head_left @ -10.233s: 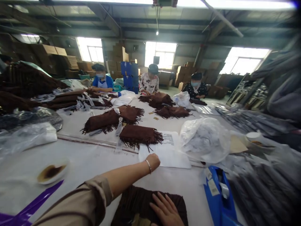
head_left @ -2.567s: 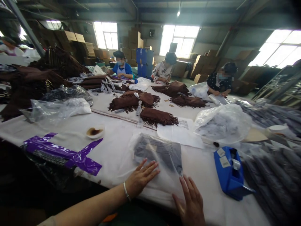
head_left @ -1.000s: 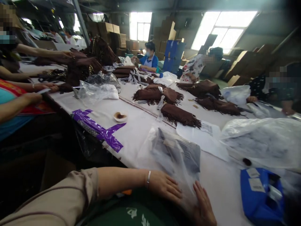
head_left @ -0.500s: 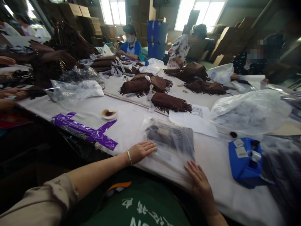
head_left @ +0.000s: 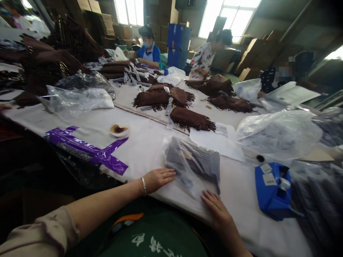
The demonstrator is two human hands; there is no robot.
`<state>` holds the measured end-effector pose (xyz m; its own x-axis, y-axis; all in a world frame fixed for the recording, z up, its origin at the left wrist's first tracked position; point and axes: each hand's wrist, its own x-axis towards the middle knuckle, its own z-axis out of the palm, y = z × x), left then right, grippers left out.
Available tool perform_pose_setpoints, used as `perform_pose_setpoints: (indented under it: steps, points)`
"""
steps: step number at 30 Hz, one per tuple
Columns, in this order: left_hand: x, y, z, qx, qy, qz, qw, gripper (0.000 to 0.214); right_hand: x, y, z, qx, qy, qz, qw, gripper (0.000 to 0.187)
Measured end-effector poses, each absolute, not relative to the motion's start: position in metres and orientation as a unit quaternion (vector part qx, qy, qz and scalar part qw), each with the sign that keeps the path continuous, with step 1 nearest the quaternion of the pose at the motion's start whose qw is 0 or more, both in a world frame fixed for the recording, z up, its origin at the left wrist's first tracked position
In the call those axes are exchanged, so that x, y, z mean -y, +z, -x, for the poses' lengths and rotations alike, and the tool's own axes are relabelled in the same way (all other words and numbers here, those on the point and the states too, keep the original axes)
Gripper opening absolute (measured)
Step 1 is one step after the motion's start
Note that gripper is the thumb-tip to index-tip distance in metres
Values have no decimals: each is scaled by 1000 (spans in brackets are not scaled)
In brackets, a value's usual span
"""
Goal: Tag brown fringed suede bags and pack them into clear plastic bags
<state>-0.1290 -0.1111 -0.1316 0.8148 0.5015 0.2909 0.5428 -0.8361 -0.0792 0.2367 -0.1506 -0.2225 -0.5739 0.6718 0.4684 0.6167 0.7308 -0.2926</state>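
A clear plastic bag (head_left: pixel 194 165) with a dark folded garment inside lies on the white table (head_left: pixel 150 142) near its front edge. My left hand (head_left: pixel 158 177) lies flat at the bag's left lower edge, fingers stretched out and touching the plastic. My right hand (head_left: pixel 217 210) rests flat on the table at the bag's near right corner, fingers extended. Neither hand grips anything.
A blue tape dispenser (head_left: pixel 273 189) sits right of the bag. Brown fringed pieces (head_left: pixel 191 119) and a printed sheet (head_left: pixel 217 139) lie behind it. A large plastic sack (head_left: pixel 278 134), purple tape strips (head_left: pixel 88 148), a small dish (head_left: pixel 119 129), and seated people at the far side (head_left: pixel 148 51).
The bag's loose open end has been flattened or folded in, so the packet looks shorter. Both hands slid slightly toward the table's front edge and stay flat.
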Motion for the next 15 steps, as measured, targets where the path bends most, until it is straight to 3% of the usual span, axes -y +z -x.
perform_pose_setpoints:
  steps: [4, 8, 12, 15]
  points:
    - [117, -123, 139, 263, -105, 959, 18, 43, 165, -214, -234, 869, 142, 405, 247, 59]
    - [115, -127, 138, 338, -146, 928, 51, 55, 172, -176, -225, 823, 262, 436, 251, 60]
    - [105, -143, 137, 338, -187, 916, 106, 65, 161, -125, -232, 764, 396, 455, 230, 40]
    - [99, -153, 141, 330, -216, 911, 123, 69, 127, -99, -259, 719, 382, 500, 295, 31]
